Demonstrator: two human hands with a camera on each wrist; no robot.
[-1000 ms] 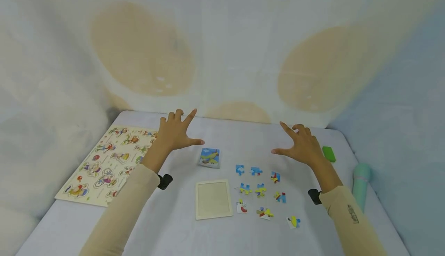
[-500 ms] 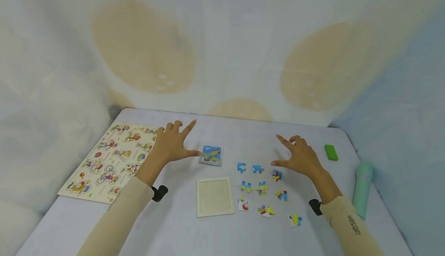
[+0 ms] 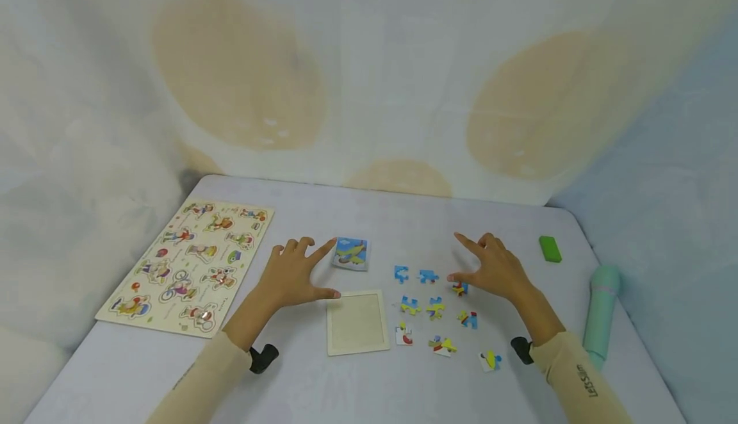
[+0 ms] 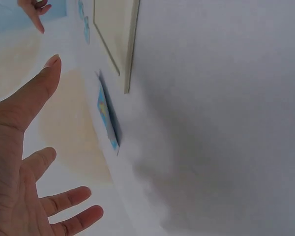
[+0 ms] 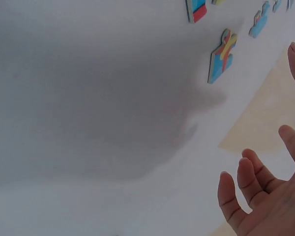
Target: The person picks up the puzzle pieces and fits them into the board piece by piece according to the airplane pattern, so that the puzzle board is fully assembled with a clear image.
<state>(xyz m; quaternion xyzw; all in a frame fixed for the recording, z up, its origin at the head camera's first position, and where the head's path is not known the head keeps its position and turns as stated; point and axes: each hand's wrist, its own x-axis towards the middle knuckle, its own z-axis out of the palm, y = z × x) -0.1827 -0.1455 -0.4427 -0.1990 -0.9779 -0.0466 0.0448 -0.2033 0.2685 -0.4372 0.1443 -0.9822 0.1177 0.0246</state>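
Note:
My left hand [image 3: 293,277] hovers above the table with thumb and fingers spread, holding nothing. Its thumb tip overlaps the top left corner of a pale square puzzle frame [image 3: 358,323] in the head view, and its index fingertip overlaps the edge of a small picture card with a yellow plane [image 3: 351,254]. Over on the right, my right hand [image 3: 496,265] is likewise spread and holds nothing. Its thumb partly covers a red and blue puzzle piece [image 3: 461,289], which shows whole in the right wrist view [image 5: 222,56]. Several puzzle pieces [image 3: 435,309] lie in loose rows beside the frame.
A large wooden board with printed figures [image 3: 202,251] lies at the left of the white table [image 3: 323,392]. At the right are a green block [image 3: 550,249] and a mint-green cylinder [image 3: 602,312]. A patterned cloth [image 3: 398,91] hangs behind the table.
Both hands have come lower and nearer in the head view, the left one from beside the card to the puzzle frame's corner. The head view has shifted slightly. The pieces lie as before.

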